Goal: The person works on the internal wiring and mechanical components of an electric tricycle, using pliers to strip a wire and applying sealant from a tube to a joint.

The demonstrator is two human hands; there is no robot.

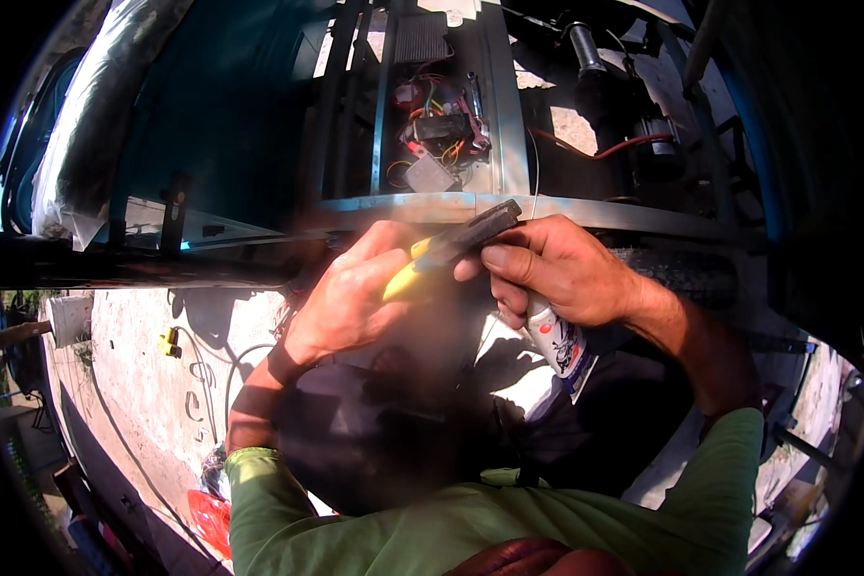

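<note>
My left hand (352, 293) is closed around pliers (470, 235) with yellow grips and dark jaws, slightly blurred. The jaws point up and right, close to the fingertips of my right hand (562, 269). That hand is closed in a pinch beside the jaw tips. A thin pale wire (536, 158) comes down over the metal frame toward its fingers, where its end is hidden. Just below my right hand is a white printed bottle or tube (557, 344); whether the lower fingers touch it I cannot tell.
Ahead runs a blue-grey metal frame (432, 204). Its tray holds coloured wires, a grey box (430, 175) and a finned metal part (421, 36). A red cable (586, 154) crosses at the right. On the pale ground at left lies a yellow plug (169, 343) with a dark cord.
</note>
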